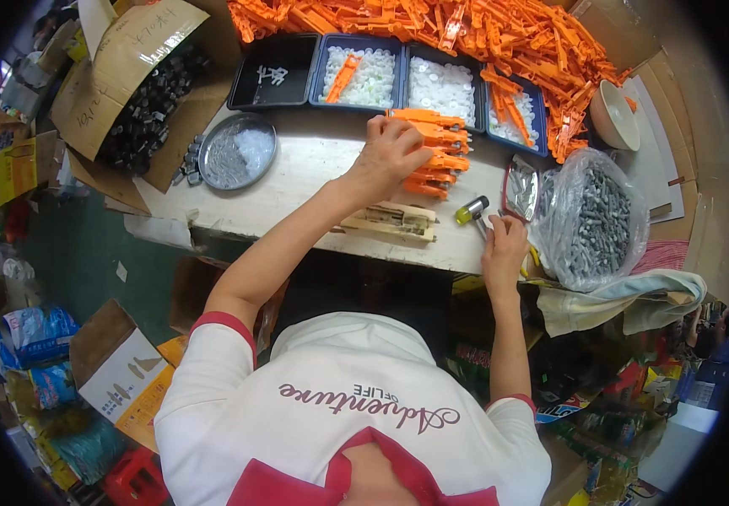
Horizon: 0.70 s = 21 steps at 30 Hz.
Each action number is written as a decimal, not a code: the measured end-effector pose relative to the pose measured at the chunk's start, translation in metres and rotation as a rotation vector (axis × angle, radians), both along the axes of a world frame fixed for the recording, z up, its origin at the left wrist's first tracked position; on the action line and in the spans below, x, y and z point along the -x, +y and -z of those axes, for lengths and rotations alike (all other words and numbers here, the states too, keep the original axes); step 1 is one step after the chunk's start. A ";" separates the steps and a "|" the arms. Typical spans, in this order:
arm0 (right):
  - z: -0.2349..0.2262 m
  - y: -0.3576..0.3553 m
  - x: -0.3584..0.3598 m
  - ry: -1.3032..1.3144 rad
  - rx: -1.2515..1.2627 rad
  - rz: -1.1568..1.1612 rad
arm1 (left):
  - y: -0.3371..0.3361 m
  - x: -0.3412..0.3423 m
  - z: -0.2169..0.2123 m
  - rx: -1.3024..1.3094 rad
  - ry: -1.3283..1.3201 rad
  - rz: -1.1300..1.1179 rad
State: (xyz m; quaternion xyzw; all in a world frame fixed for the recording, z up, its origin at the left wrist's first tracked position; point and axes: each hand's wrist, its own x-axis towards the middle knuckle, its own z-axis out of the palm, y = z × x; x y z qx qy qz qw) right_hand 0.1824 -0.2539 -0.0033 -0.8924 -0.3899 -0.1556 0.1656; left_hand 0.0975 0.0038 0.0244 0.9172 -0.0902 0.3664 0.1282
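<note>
My left hand (388,158) reaches across the table, its fingers curled over the left end of a row of orange plastic parts (442,160) lying side by side. It grips one of these parts at the edge of the row. Closer to me lies a long pale jig (398,221) with a dark recess near its right end. To its right, my right hand (506,242) is closed near the table's front edge, fingertips together; what they pinch is too small to make out. Just beyond those fingertips lies a short yellow-and-black cylinder (472,210).
Dark trays hold white plastic pieces (441,88); an orange heap (499,38) rises behind. At left are a round metal dish (237,152) and a carton of black parts (149,110). A bag of grey metal parts (596,221), a foil-lined tray (521,187) and a bowl (614,115) stand right.
</note>
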 end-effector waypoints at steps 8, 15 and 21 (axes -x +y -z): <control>-0.030 0.019 -0.030 -0.004 -0.101 -0.037 | 0.002 -0.036 0.013 -0.113 -0.011 0.022; -0.066 0.150 -0.086 -0.169 -0.272 -0.439 | 0.003 -0.026 0.000 -0.068 -0.056 -0.004; -0.072 0.266 -0.143 -0.330 -0.103 -0.361 | 0.043 0.060 -0.009 0.339 -0.144 -0.276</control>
